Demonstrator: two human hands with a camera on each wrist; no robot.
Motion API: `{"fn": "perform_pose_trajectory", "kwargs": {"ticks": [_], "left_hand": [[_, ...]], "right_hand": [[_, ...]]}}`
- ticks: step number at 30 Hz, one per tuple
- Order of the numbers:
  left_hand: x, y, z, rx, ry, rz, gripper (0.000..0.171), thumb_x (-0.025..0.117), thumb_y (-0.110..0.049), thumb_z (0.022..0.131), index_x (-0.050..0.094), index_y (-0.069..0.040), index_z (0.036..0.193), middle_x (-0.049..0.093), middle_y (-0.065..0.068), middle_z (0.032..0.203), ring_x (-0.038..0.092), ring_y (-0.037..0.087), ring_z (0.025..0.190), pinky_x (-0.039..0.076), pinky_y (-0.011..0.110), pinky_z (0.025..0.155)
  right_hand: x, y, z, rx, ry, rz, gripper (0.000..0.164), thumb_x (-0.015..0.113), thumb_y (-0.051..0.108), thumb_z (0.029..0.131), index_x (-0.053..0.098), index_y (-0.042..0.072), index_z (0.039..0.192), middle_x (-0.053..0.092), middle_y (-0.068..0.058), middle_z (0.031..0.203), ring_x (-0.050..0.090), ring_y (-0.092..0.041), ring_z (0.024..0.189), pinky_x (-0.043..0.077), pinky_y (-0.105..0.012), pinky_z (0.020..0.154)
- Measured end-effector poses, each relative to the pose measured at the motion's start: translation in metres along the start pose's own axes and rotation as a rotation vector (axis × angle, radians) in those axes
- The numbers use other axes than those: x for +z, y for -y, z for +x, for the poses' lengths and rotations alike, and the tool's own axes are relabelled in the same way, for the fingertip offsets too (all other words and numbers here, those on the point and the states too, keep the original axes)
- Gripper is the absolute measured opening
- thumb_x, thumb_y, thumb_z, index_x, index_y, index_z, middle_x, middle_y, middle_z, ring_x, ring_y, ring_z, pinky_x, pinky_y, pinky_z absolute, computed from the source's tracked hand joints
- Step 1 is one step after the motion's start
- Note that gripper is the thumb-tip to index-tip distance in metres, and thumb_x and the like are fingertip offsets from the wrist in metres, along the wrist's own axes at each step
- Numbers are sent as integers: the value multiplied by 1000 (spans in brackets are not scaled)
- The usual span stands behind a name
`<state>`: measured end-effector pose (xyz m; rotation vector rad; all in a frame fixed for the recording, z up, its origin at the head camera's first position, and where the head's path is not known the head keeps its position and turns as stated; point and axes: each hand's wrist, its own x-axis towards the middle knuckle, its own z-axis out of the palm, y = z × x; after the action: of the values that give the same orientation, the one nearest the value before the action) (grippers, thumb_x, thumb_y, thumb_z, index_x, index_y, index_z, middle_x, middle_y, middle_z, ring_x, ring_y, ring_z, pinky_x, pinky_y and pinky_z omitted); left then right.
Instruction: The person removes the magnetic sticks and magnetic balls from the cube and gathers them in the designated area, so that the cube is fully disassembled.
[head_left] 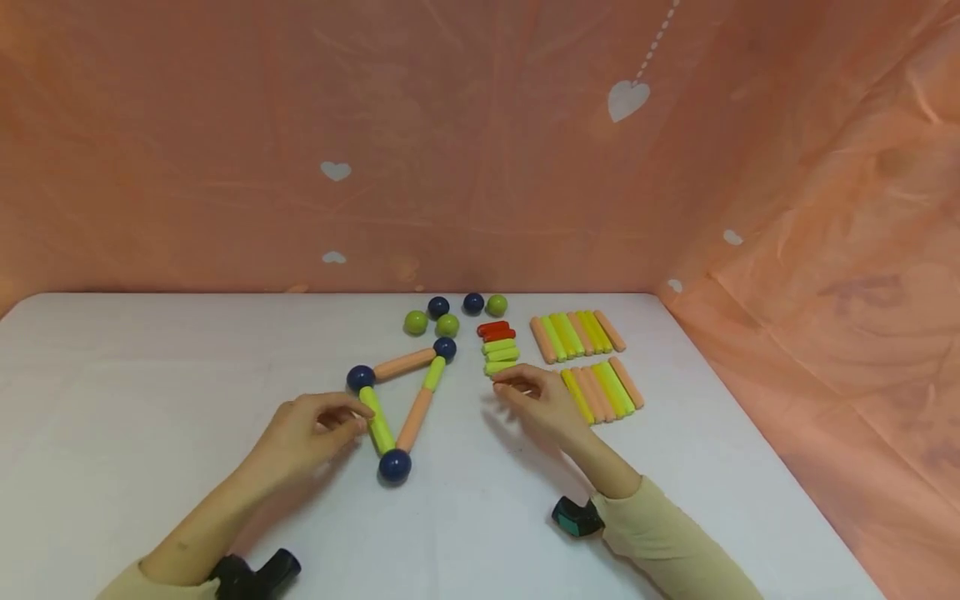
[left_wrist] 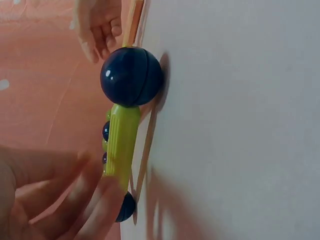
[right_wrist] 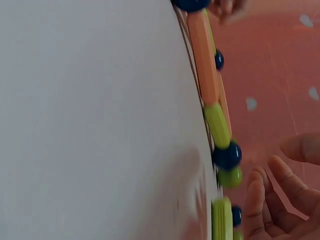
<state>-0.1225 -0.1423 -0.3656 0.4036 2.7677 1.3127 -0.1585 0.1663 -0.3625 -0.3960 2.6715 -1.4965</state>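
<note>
A triangle of magnetic-style rods and balls lies on the table. Its corners are a near navy ball (head_left: pixel 394 466), a left navy ball (head_left: pixel 360 378) and a far navy ball (head_left: pixel 445 348). The left side is a yellow-green rod (head_left: pixel 377 421), the far side a peach rod (head_left: pixel 405 364); a longer peach rod (head_left: pixel 415 419) plus a short green rod (head_left: pixel 434 374) form the right side. My left hand (head_left: pixel 315 429) has loosely bent fingers right at the yellow-green rod. My right hand (head_left: pixel 543 404), fingers relaxed and holding nothing, hovers beside the short green rods (head_left: pixel 501 355).
Green balls (head_left: pixel 416 322) and two navy balls (head_left: pixel 473 303) sit at the table's far edge. Short red rods (head_left: pixel 495 330) lie beyond the short green ones. Two rows of longer peach and yellow-green rods (head_left: pixel 577 335) are at right. An orange cloth (head_left: pixel 480 167) hangs behind.
</note>
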Motion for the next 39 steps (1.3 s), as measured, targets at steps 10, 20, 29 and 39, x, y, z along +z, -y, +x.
{"fn": "perform_pose_trajectory", "kwargs": {"ticks": [10, 20, 29, 39], "left_hand": [[-6, 3, 17, 7, -228, -9, 22, 60, -4, 89, 68, -1, 109, 60, 23, 113, 59, 37, 101, 51, 51, 86], [-4, 10, 28, 59, -173, 43, 31, 60, 0, 88, 63, 2, 119, 56, 30, 121, 58, 47, 109, 49, 54, 90], [-2, 10, 30, 93, -131, 34, 29, 62, 3, 86, 67, 1, 114, 61, 28, 116, 62, 43, 104, 50, 52, 88], [-13, 14, 17, 44, -89, 71, 22, 71, -6, 83, 71, -5, 105, 65, 21, 105, 66, 36, 91, 54, 48, 78]], "right_hand": [[39, 18, 1, -30, 163, 80, 24, 59, 13, 94, 64, -2, 113, 67, -19, 105, 64, -24, 82, 54, -26, 67], [64, 30, -4, -13, 367, 77, 32, 64, 13, 92, 61, 7, 123, 69, -12, 101, 60, -8, 74, 50, -19, 61], [74, 42, -4, -67, 430, -106, 41, 77, 23, 82, 66, 14, 120, 66, 1, 92, 53, -2, 67, 45, -16, 63], [67, 46, -4, -54, 464, -192, 41, 80, 25, 78, 67, 15, 116, 62, 6, 90, 53, -3, 68, 44, -17, 63]]}}
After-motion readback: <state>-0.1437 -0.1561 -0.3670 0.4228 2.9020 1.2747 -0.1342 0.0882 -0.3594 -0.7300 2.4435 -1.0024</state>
